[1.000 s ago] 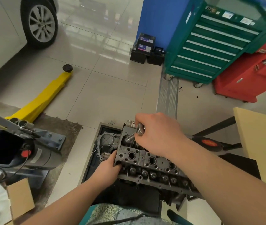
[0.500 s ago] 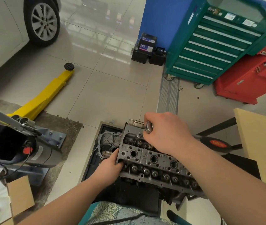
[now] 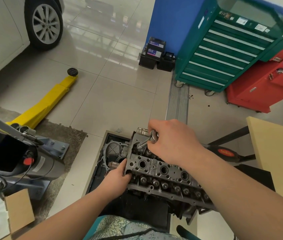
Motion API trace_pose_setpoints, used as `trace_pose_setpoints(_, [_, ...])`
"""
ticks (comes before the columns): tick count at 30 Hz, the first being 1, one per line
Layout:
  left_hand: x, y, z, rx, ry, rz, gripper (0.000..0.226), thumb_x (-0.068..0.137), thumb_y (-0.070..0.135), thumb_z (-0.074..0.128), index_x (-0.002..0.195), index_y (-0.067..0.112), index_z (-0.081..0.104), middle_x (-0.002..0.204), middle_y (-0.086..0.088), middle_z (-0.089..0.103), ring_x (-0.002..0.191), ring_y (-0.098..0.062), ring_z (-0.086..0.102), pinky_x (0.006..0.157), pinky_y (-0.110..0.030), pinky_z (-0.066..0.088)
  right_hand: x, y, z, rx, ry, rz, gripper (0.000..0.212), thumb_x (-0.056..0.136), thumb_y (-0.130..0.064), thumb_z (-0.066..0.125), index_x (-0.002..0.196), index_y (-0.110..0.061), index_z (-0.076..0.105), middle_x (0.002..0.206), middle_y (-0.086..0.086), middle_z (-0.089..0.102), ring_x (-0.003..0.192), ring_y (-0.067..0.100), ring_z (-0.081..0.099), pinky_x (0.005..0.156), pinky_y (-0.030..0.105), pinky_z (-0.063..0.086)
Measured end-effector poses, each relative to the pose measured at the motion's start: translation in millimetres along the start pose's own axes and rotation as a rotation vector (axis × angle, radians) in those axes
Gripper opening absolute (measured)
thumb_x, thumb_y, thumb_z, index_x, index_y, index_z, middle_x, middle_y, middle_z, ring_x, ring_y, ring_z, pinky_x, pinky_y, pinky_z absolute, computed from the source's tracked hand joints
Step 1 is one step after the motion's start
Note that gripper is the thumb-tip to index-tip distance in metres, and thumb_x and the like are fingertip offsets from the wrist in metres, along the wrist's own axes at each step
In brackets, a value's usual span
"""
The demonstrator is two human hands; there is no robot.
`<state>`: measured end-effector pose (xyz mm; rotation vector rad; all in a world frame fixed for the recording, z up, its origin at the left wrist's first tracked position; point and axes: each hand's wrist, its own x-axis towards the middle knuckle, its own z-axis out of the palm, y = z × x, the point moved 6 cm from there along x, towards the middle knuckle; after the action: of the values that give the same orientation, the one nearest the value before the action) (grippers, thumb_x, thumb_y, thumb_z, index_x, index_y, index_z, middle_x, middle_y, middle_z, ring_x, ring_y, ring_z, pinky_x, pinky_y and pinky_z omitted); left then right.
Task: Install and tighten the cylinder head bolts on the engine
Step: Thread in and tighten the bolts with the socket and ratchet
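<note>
A grey cylinder head [image 3: 163,172] lies on the engine below me, running from upper left to lower right, with several round holes along its top. My right hand [image 3: 170,141] grips the chrome head of a ratchet wrench [image 3: 152,136]; its socket extension slants down into the far left corner of the head. The black and red ratchet handle [image 3: 227,153] sticks out to the right behind my forearm. My left hand [image 3: 116,175] holds the head's near left end, fingers curled round its edge. The bolt under the socket is hidden.
A yellow lift arm [image 3: 45,106] and a grey lift base [image 3: 38,163] stand at the left. A green tool cabinet [image 3: 223,54] and a red cabinet [image 3: 267,80] are at the far right, a wooden tabletop [image 3: 279,149] at the near right, a car wheel [image 3: 45,23] far left.
My right hand has turned on the ratchet head, so the chrome head and extension show more. The view shifted slightly. My left hand keeps its hold on the head's end.
</note>
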<state>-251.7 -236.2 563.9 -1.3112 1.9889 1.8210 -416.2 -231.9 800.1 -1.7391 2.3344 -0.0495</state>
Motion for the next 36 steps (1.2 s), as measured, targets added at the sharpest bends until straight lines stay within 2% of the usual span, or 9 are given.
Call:
trace_pose_setpoints(10, [-1.0, 1.7, -2.1, -0.008, -0.003, 0.022, 0.068, 0.103, 0.033, 0.054, 0.161, 0.047, 0.022, 0.094, 0.025, 0.065, 0.077, 0.004, 0.072, 0.057, -0.013, 0.055, 8.1, -41.8, -3.9, -0.273, -0.157, -0.464, 0.015, 0.092, -0.029, 0.059, 0.092, -0.036, 0.045, 0.073, -0.013, 0.044, 0.075, 0.018, 0.048, 0.061, 0.033, 0.038])
trace_pose_setpoints(20, [-2.5, 0.1, -2.2, -0.059, -0.028, 0.031, 0.068, 0.104, 0.035, 0.055, 0.161, 0.048, 0.020, 0.103, 0.018, 0.071, 0.077, -0.002, 0.075, 0.060, -0.018, 0.058, 25.5, -32.2, 0.9, -0.159, -0.177, -0.266, 0.015, 0.092, -0.042, 0.062, 0.099, -0.039, 0.049, 0.085, -0.014, 0.054, 0.086, 0.020, 0.051, 0.067, 0.036, 0.039])
trace_pose_setpoints(22, [-7.0, 5.4, -6.9, -0.038, 0.002, 0.024, 0.074, 0.101, 0.038, 0.060, 0.163, 0.042, 0.019, 0.126, 0.014, 0.068, 0.095, -0.003, 0.075, 0.080, -0.026, 0.062, 18.1, -28.6, 3.1, -0.128, -0.137, -0.187, 0.016, 0.091, -0.043, 0.062, 0.105, -0.039, 0.053, 0.094, -0.011, 0.063, 0.089, 0.021, 0.055, 0.067, 0.035, 0.039])
trace_pose_setpoints(24, [-15.6, 22.8, -21.9, 0.007, 0.163, 0.151, 0.087, 0.094, 0.047, 0.069, 0.164, 0.037, 0.018, 0.157, 0.012, 0.046, 0.136, -0.005, 0.054, 0.113, -0.030, 0.047, 12.5, -30.1, 8.0, -0.133, -0.107, -0.139, 0.020, 0.091, -0.043, 0.063, 0.109, -0.039, 0.056, 0.098, -0.009, 0.066, 0.086, 0.021, 0.054, 0.065, 0.035, 0.038])
trace_pose_setpoints(25, [-24.4, 41.5, -30.5, 0.002, 0.240, 0.283, 0.089, 0.090, 0.050, 0.071, 0.162, 0.039, 0.020, 0.160, 0.022, 0.038, 0.143, 0.001, 0.041, 0.117, -0.022, 0.036, 12.3, -31.7, 10.5, -0.140, -0.104, -0.114, 0.022, 0.090, -0.043, 0.064, 0.110, -0.038, 0.056, 0.098, -0.008, 0.066, 0.086, 0.021, 0.056, 0.064, 0.035, 0.039])
trace_pose_setpoints(27, [-41.8, 83.8, -40.5, -0.020, 0.272, 0.514, 0.077, 0.085, 0.045, 0.073, 0.150, 0.053, 0.032, 0.145, 0.039, 0.045, 0.135, 0.014, 0.043, 0.105, -0.004, 0.034, 15.4, -34.8, 13.1, -0.160, -0.100, -0.061, 0.023, 0.089, -0.040, 0.064, 0.110, -0.035, 0.054, 0.095, -0.006, 0.065, 0.086, 0.025, 0.060, 0.061, 0.034, 0.039])
trace_pose_setpoints(30, [-44.6, 130.7, -40.3, -0.089, 0.179, 0.541, 0.050, 0.080, 0.026, 0.067, 0.114, 0.058, 0.048, 0.106, 0.025, 0.069, 0.096, 0.004, 0.067, 0.074, -0.019, 0.055, 15.1, -33.0, 12.4, -0.161, -0.066, -0.030, 0.029, 0.089, -0.035, 0.063, 0.112, -0.027, 0.048, 0.087, -0.002, 0.061, 0.078, 0.028, 0.059, 0.054, 0.034, 0.037])
trace_pose_setpoints(33, [-36.1, 153.3, -39.1, -0.087, 0.087, 0.540, 0.034, 0.085, 0.016, 0.063, 0.113, 0.035, 0.059, 0.096, 0.011, 0.074, 0.090, -0.005, 0.070, 0.084, -0.042, 0.061, 2.0, -21.1, 7.5, -0.039, -0.123, -0.068, 0.052, 0.086, -0.045, 0.067, 0.127, -0.028, 0.040, 0.099, -0.004, 0.064, 0.087, 0.023, 0.064, 0.056, 0.032, 0.039])
trace_pose_setpoints(36, [-26.8, 157.0, -40.6, -0.181, -0.032, 0.544, 0.018, 0.093, 0.033, 0.071, 0.111, 0.034, 0.074, 0.107, 0.011, 0.078, 0.103, -0.008, 0.072, 0.097, -0.045, 0.057, -14.1, 14.7, -5.1, 0.062, -0.257, -0.019, 0.085, 0.070, -0.080, 0.063, 0.140, -0.042, 0.032, 0.123, -0.014, 0.061, 0.098, 0.009, 0.059, 0.066, 0.027, 0.040])
